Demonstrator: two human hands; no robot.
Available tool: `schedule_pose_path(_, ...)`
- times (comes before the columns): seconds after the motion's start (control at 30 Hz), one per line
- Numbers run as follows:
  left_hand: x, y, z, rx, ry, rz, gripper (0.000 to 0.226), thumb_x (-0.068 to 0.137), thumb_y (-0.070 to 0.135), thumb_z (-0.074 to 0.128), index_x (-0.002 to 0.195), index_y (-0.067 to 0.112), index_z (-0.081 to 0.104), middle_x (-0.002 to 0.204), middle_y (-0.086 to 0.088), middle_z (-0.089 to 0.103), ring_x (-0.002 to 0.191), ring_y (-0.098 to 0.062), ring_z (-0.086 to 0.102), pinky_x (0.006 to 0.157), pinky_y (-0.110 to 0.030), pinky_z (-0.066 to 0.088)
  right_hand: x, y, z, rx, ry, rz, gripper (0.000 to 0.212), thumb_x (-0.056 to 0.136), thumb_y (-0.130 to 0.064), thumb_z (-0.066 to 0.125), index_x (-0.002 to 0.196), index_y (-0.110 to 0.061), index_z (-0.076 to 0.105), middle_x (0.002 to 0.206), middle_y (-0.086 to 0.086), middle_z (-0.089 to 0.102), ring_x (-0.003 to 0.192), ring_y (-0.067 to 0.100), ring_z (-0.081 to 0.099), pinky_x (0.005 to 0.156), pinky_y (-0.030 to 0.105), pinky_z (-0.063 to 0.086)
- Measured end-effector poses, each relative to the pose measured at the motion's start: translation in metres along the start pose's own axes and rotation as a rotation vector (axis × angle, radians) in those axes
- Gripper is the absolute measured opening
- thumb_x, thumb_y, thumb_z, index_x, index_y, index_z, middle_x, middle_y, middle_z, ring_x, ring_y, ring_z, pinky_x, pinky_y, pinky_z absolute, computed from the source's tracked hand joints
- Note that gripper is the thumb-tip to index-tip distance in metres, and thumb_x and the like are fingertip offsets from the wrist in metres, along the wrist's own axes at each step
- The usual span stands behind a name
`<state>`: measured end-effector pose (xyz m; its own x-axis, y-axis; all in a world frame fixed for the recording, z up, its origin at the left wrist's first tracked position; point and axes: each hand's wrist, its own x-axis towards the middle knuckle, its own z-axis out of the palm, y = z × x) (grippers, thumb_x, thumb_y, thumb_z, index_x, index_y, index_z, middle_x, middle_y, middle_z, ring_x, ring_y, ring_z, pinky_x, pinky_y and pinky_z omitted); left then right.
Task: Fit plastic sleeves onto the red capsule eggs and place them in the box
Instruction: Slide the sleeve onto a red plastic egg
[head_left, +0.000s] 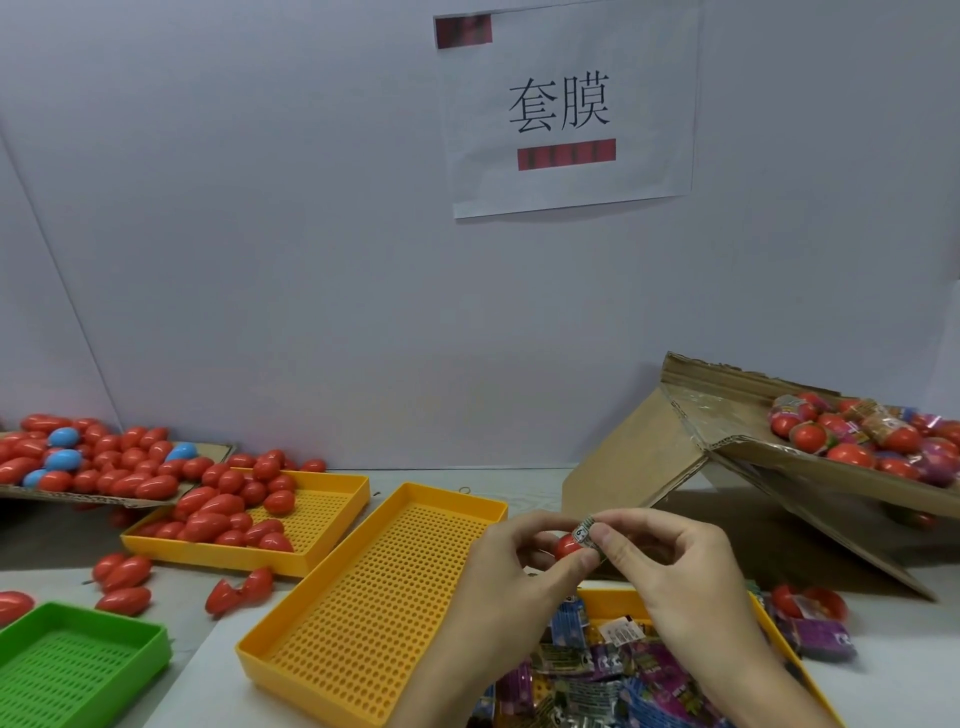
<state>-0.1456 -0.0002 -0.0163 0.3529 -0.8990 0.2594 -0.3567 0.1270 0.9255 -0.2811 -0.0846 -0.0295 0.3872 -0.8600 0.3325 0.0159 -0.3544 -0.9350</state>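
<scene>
Left hand pinches the light, slick red egg while right hand pinches the flimsy sleeve by its rim

We count three yellow perforated trays: one at centre, one at left of centre holding red eggs, one at lower right under the sleeves. We see one green tray at lower left, two cardboard pieces, the box at right and a flat sheet at left, about five blue eggs, one paper sign and two hands. The red eggs are too many for us to count.
</scene>
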Motion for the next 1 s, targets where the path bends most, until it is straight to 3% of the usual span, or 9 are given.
schedule_pose_path(0.13,-0.0002,0.0025,0.0019,-0.025,0.0,0.014,0.019,0.092,0.032,0.067,0.087,0.05,0.071,0.088,0.007,0.073,0.082,-0.016,0.07,0.079,-0.036,0.06,-0.0017,-0.0041,-0.0002,0.014,-0.005,-0.034,0.009,0.082,-0.022,0.075,0.084,-0.031,0.077,0.082,-0.011,0.076,0.083,0.005,0.07,0.075,0.027,0.057)
schedule_pose_path(0.33,0.0024,0.0025,0.0031,-0.246,0.055,-0.029,0.01,0.093,0.016,0.066,0.099,0.019,0.074,0.088,-0.004,0.076,0.085,-0.018,0.073,0.073,-0.026,0.059,-0.0031,-0.0073,-0.0016,-0.165,-0.002,-0.171,0.027,0.081,-0.019,0.078,0.101,-0.036,0.073,0.1,-0.023,0.066,0.091,0.007,0.064,0.072,0.031,0.057)
schedule_pose_path(0.47,0.0034,0.0025,0.0022,-0.324,0.061,-0.056,0.013,0.093,0.013,0.065,0.103,0.009,0.072,0.095,-0.011,0.075,0.09,-0.021,0.074,0.075,-0.028,0.06,-0.0056,-0.0055,0.002,-0.324,-0.025,-0.252,0.041,0.076,-0.031,0.082,0.108,-0.047,0.062,0.11,-0.031,0.053,0.105,-0.003,0.052,0.073,0.015,0.046)
schedule_pose_path(0.63,0.0027,0.0022,0.0032,-0.281,0.04,-0.063,0.018,0.094,0.018,0.065,0.107,0.008,0.071,0.098,-0.01,0.075,0.095,-0.019,0.073,0.078,-0.031,0.061,-0.0062,-0.003,0.0053,-0.417,0.005,-0.284,0.048,0.069,-0.037,0.085,0.101,-0.049,0.05,0.106,-0.031,0.049,0.106,-0.008,0.049,0.072,0.012,0.04)
schedule_pose_path(0.83,0.0024,0.0026,0.0045,-0.246,0.032,-0.071,0.016,0.096,0.021,0.062,0.104,0.009,0.071,0.095,-0.009,0.075,0.09,-0.016,0.073,0.074,-0.027,0.06,-0.0053,0.0002,0.0052,-0.433,0.003,-0.305,0.043,0.069,-0.042,0.083,0.097,-0.045,0.051,0.101,-0.025,0.053,0.101,-0.007,0.051,0.071,0.012,0.042)
schedule_pose_path(1.0,0.0016,0.0032,0.0052,-0.311,0.008,-0.109,0.031,0.09,0.042,0.065,0.11,0.018,0.063,0.089,0.002,0.075,0.088,-0.014,0.073,0.081,-0.031,0.06,-0.0067,-0.0029,0.0062,-0.418,-0.055,-0.346,0.042,0.071,-0.041,0.082,0.1,-0.046,0.051,0.107,-0.028,0.051,0.106,-0.005,0.05,0.079,0.007,0.042)
